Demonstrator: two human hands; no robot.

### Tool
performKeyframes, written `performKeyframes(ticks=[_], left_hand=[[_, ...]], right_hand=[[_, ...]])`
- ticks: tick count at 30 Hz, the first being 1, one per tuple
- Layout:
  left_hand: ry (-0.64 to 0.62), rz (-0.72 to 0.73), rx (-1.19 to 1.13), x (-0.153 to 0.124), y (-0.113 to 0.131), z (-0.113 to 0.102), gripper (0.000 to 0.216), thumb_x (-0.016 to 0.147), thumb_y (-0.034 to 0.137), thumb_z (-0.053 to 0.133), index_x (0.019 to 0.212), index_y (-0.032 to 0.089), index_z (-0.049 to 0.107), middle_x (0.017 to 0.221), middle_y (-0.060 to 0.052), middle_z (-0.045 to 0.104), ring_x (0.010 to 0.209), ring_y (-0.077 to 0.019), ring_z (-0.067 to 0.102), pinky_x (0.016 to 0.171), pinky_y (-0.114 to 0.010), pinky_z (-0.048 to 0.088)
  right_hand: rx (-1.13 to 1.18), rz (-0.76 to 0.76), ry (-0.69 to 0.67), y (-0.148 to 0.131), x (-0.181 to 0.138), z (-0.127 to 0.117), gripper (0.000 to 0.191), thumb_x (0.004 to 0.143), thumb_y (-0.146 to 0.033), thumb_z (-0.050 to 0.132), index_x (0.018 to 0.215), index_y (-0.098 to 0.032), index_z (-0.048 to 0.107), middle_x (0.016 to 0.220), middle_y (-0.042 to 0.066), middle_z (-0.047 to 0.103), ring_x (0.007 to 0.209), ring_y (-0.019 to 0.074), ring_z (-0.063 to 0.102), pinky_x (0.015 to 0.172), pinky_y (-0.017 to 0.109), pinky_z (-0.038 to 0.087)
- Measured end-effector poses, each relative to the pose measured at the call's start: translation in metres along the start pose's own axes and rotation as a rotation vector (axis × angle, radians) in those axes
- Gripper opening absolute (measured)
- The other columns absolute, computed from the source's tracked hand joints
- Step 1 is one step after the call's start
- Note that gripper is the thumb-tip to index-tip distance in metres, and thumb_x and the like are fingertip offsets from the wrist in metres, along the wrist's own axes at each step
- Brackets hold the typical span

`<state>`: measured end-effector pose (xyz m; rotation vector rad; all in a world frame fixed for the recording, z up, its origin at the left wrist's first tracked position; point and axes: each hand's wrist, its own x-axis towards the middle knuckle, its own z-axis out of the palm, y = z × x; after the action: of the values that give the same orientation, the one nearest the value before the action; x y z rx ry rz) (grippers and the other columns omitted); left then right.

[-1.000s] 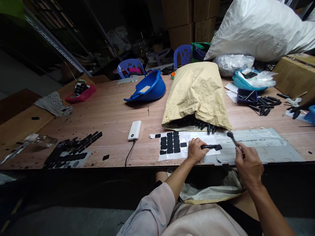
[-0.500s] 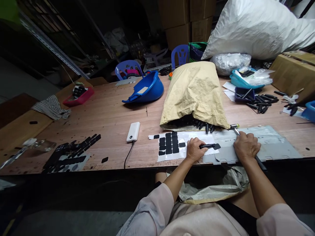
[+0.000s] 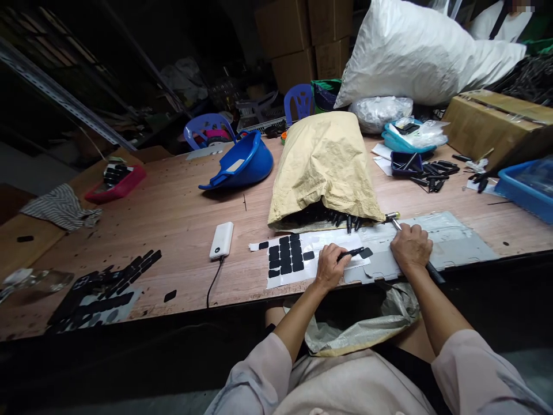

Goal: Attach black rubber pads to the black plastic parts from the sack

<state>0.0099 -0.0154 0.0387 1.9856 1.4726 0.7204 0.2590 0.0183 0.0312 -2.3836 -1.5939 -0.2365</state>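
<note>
My left hand (image 3: 329,266) is closed on a slim black pen-like part (image 3: 353,252) whose tip rests by a black pad (image 3: 366,252) on a white backing sheet (image 3: 322,242). Rows of black pads (image 3: 286,253) fill the sheet's left side. My right hand (image 3: 411,248) is closed around a long thin tool (image 3: 394,221) with a yellow-and-metal head, and presses it flat on a grey metal plate (image 3: 453,242). The tool's dark handle (image 3: 434,272) sticks out past the table edge.
A tan sack (image 3: 324,161) spilling black parts lies just behind the sheet. A white power bank (image 3: 222,240) with a cable, a blue helmet (image 3: 242,164), a red tray (image 3: 116,180), loose black strips (image 3: 108,279), a cardboard box (image 3: 492,124) and blue bins (image 3: 525,187) sit around.
My right hand has come down from the air and laid the tool on the grey plate, its head now by the sack. My left hand has stayed on the black part. The view has shifted right.
</note>
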Motion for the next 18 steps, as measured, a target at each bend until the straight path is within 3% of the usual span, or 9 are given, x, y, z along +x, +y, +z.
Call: performKeyframes(ticks=[2, 6, 9, 12, 14, 18], left_hand=[[-0.059, 0.114, -0.076, -0.023, 0.004, -0.002, 0.019, 0.102, 0.033, 0.061, 0.108, 0.022, 0.076, 0.107, -0.008, 0.074, 0.105, -0.024, 0.064, 0.099, -0.038, 0.05], [-0.406, 0.28, -0.164, -0.08, 0.004, 0.003, 0.026, 0.103, 0.04, 0.06, 0.115, 0.024, 0.076, 0.106, -0.007, 0.078, 0.098, -0.0223, 0.071, 0.094, -0.033, 0.054], [-0.492, 0.099, -0.055, -0.105, -0.006, 0.012, 0.023, 0.1, 0.037, 0.062, 0.114, 0.026, 0.078, 0.108, -0.005, 0.081, 0.101, -0.0234, 0.075, 0.094, -0.032, 0.055], [-0.48, -0.238, 0.111, -0.109, -0.023, 0.021, 0.025, 0.099, 0.034, 0.063, 0.118, 0.025, 0.078, 0.113, -0.006, 0.083, 0.107, -0.0263, 0.076, 0.095, -0.035, 0.056], [-0.501, -0.39, 0.223, -0.107, -0.033, 0.025, 0.029, 0.1, 0.034, 0.062, 0.123, 0.023, 0.077, 0.119, -0.01, 0.082, 0.115, -0.0295, 0.076, 0.098, -0.038, 0.056], [-0.576, -0.406, 0.306, -0.107, -0.039, 0.025, 0.04, 0.098, 0.032, 0.063, 0.135, 0.02, 0.074, 0.13, -0.015, 0.08, 0.125, -0.0326, 0.073, 0.103, -0.041, 0.055]], right_hand=[[0.0, 0.001, -0.003, 0.0, 0.0, 0.001, 0.036, 0.099, -0.025, 0.049, 0.126, -0.011, 0.07, 0.116, 0.022, 0.064, 0.104, 0.0315, 0.054, 0.079, 0.038, 0.033], [-0.003, 0.003, 0.006, 0.0, 0.0, 0.002, 0.038, 0.103, -0.026, 0.043, 0.125, -0.011, 0.07, 0.116, 0.022, 0.064, 0.104, 0.0309, 0.054, 0.078, 0.037, 0.03], [-0.002, 0.003, 0.003, 0.0, 0.0, 0.003, 0.04, 0.105, -0.026, 0.039, 0.125, -0.011, 0.071, 0.116, 0.022, 0.064, 0.104, 0.031, 0.054, 0.077, 0.038, 0.03], [0.0, 0.0, 0.001, 0.0, 0.0, 0.002, 0.037, 0.102, -0.025, 0.046, 0.125, -0.011, 0.071, 0.116, 0.022, 0.063, 0.104, 0.0307, 0.053, 0.079, 0.038, 0.032], [0.0, 0.001, 0.002, -0.001, 0.0, 0.002, 0.035, 0.099, -0.024, 0.051, 0.125, -0.011, 0.071, 0.116, 0.022, 0.063, 0.104, 0.0305, 0.053, 0.08, 0.038, 0.033], [0.002, 0.008, -0.001, -0.001, 0.0, 0.001, 0.036, 0.1, -0.024, 0.048, 0.126, -0.011, 0.07, 0.116, 0.022, 0.064, 0.104, 0.0314, 0.054, 0.079, 0.038, 0.033]])
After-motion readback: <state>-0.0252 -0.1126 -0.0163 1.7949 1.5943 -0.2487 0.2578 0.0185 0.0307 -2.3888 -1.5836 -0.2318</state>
